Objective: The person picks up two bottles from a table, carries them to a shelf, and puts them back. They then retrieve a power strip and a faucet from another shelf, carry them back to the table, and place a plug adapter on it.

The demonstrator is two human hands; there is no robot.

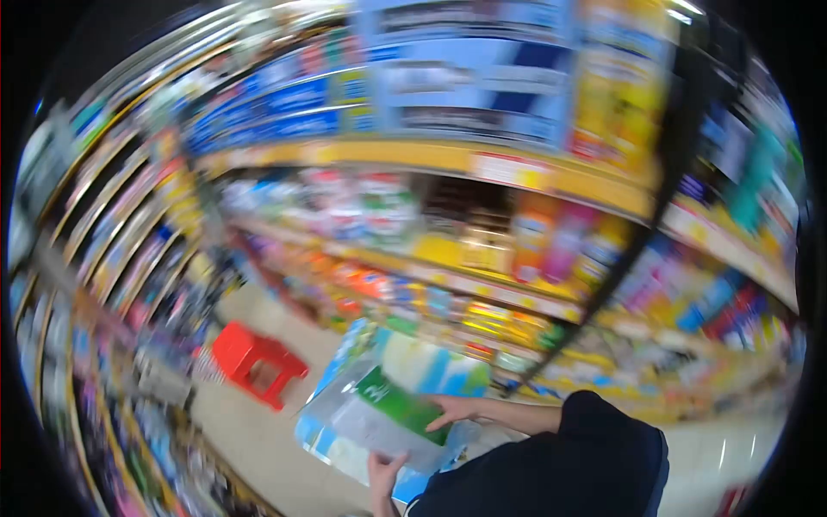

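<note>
No text can be read with certainty; motion blur smears nearly all of it. On the grey-and-green package [392, 420], large white characters stand on the green panel [379, 389], tilted and too soft to make out. The price label [510, 170] on the yellow shelf edge [396, 153] shows only smudged marks. Print on the light-blue cartons [474, 77] above and the blue boxes [276, 99] to their left is illegible.

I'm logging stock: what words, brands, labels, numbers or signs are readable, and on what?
None reads with certainty.
Green-and-grey packet: white marks, too blurred.
White label on the yellow shelf edge: too blurred.
Light-blue box, upper shelf: lettering too blurred.
Yellow packs: also too blurred.
</note>
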